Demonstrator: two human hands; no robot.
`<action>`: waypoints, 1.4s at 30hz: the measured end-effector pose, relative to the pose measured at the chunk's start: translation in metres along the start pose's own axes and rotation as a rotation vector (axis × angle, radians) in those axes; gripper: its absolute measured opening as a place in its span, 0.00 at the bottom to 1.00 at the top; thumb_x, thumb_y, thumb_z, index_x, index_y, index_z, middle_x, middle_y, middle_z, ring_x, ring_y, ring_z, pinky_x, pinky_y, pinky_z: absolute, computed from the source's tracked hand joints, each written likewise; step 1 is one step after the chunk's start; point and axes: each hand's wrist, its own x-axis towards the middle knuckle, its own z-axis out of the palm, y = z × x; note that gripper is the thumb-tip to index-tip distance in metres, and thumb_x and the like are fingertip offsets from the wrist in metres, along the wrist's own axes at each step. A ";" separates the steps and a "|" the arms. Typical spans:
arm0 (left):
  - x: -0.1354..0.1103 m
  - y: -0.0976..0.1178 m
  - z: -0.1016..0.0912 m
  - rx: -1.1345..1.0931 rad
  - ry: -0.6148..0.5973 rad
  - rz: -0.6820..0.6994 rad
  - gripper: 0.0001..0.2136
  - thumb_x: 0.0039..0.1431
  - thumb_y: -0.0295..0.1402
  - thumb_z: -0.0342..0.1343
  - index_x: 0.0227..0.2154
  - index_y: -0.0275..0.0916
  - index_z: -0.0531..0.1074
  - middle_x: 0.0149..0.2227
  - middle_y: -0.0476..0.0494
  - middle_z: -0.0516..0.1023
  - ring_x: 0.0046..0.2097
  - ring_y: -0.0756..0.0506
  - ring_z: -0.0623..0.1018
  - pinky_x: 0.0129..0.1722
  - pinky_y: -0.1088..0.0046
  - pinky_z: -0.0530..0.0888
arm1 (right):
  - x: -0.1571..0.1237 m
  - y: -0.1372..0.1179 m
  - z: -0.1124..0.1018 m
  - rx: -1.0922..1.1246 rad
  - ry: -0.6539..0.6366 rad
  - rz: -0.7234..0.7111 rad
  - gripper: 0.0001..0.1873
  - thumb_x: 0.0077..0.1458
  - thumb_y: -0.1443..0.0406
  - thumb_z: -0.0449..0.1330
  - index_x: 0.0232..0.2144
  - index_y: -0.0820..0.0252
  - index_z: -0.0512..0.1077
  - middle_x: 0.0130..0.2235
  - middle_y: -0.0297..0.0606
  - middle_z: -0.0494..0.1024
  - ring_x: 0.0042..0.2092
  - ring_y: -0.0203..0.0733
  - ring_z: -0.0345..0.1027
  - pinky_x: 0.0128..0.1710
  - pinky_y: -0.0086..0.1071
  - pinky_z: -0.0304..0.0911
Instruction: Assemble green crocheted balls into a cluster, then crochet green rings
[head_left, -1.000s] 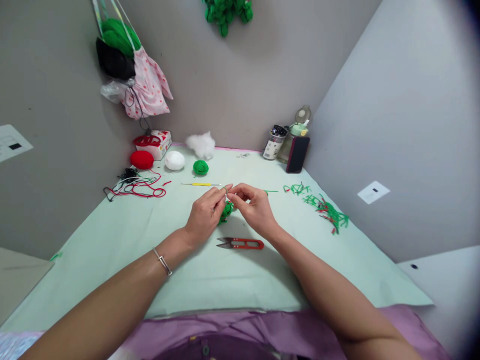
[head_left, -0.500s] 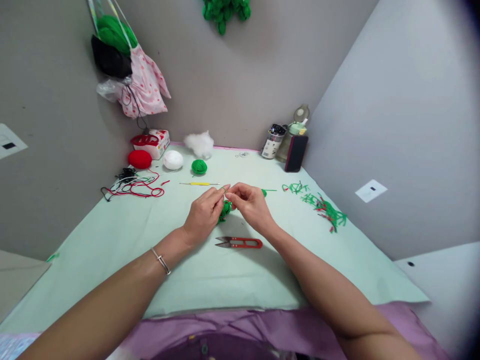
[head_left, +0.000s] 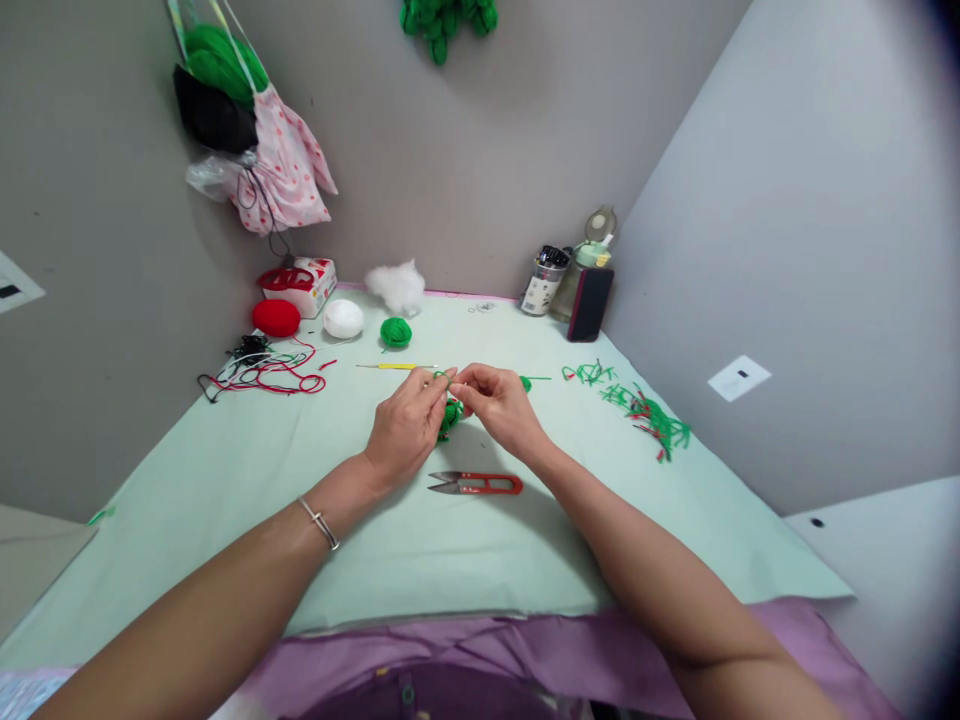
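Note:
In the middle of the table my left hand [head_left: 405, 425] is closed, its thumb and fingers pinching green yarn [head_left: 442, 377] that loops above the fingertips. A small green crocheted piece [head_left: 450, 417] with red bits hangs below those fingers, partly hidden by the hand. Fingertip to fingertip with it, my right hand [head_left: 501, 408] pinches the same yarn; the exact grip is too small to make out. Just nearer to me lie orange-handled thread snips [head_left: 476, 484], blades pointing left. A yellow-handled crochet hook [head_left: 396, 366] rests beyond my left hand.
Red [head_left: 276, 318], white [head_left: 343, 319] and green yarn balls [head_left: 395, 333] sit at the back left, near tangled yarn [head_left: 262, 372] and white stuffing [head_left: 397, 288]. Green yarn scraps [head_left: 649, 418] lie at right. A phone [head_left: 591, 304] leans beside a pen holder [head_left: 545, 282].
A loop of green yarn now shows above my left fingertips. Both hands stay nearly in place, and the whole view has shifted slightly.

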 end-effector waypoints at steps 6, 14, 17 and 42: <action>0.000 -0.001 0.001 0.027 -0.011 -0.025 0.17 0.69 0.30 0.43 0.55 0.40 0.71 0.56 0.39 0.71 0.41 0.48 0.78 0.42 0.71 0.74 | 0.003 0.004 -0.001 0.004 -0.022 0.004 0.10 0.50 0.59 0.61 0.28 0.61 0.73 0.19 0.27 0.63 0.23 0.33 0.54 0.25 0.30 0.50; 0.000 -0.001 0.000 0.062 -0.119 -0.097 0.18 0.68 0.30 0.43 0.55 0.42 0.71 0.63 0.40 0.67 0.43 0.47 0.80 0.41 0.70 0.75 | 0.010 0.014 -0.004 0.055 -0.057 0.052 0.12 0.46 0.57 0.62 0.26 0.61 0.72 0.20 0.27 0.65 0.24 0.33 0.55 0.26 0.30 0.51; 0.001 -0.001 -0.001 0.078 -0.162 -0.111 0.18 0.68 0.30 0.42 0.55 0.42 0.71 0.64 0.41 0.66 0.43 0.46 0.80 0.41 0.69 0.76 | 0.012 0.017 -0.005 0.075 -0.081 0.071 0.12 0.46 0.57 0.63 0.26 0.62 0.72 0.20 0.28 0.66 0.24 0.32 0.55 0.26 0.30 0.51; 0.001 -0.007 0.002 0.121 -0.230 -0.077 0.17 0.68 0.31 0.43 0.54 0.44 0.72 0.68 0.40 0.61 0.43 0.45 0.81 0.38 0.69 0.75 | 0.015 0.021 -0.009 0.177 -0.114 0.160 0.17 0.41 0.55 0.68 0.22 0.62 0.70 0.19 0.27 0.66 0.23 0.30 0.54 0.25 0.28 0.48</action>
